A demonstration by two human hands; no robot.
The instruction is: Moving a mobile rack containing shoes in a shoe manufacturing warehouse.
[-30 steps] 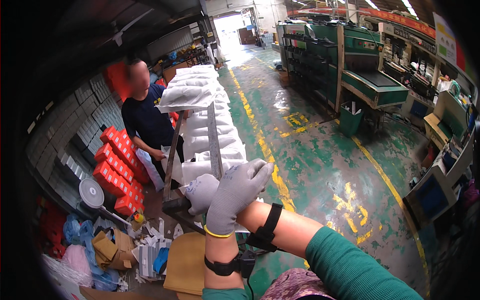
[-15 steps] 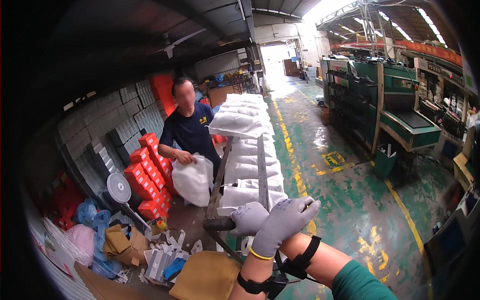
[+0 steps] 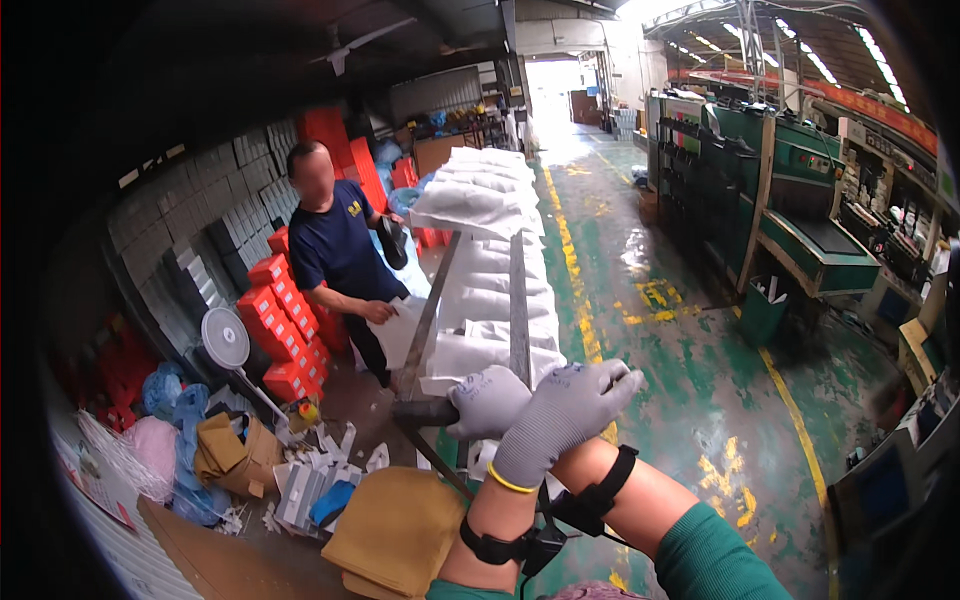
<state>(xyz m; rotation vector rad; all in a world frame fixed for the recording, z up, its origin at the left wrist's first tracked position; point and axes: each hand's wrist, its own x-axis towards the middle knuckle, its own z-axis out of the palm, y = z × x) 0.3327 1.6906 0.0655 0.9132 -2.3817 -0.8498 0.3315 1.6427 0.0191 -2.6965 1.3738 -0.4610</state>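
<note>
My forearms are crossed, the left one over the right. My right hand [image 3: 490,402], in a grey glove, is wrapped around a dark metal bar [image 3: 424,412] at the near end of a rack. Draped across the right wrist, my left hand [image 3: 562,412] wears a matching glove; its fingers are loosely bent, slightly apart and hold nothing. On the rack, white cloth-like bags [image 3: 497,292] lie in rows on two levels. Left of it, a co-worker [image 3: 335,235] in a dark T-shirt holds a dark shoe [image 3: 393,243] and a white bag [image 3: 402,335].
Brown cardboard sheets [image 3: 395,530] lie below my hands at the left. Beyond are an open carton [image 3: 262,458], scraps, a white fan [image 3: 226,338] and stacked red boxes [image 3: 285,320]. Green machinery [image 3: 820,255] and a green bin [image 3: 763,315] stand right of the yellow-lined aisle.
The co-worker has stepped back left, lowered the white bag, and a dark shoe now shows in the other hand. My hands keep their hold while the view has shifted slightly.
</note>
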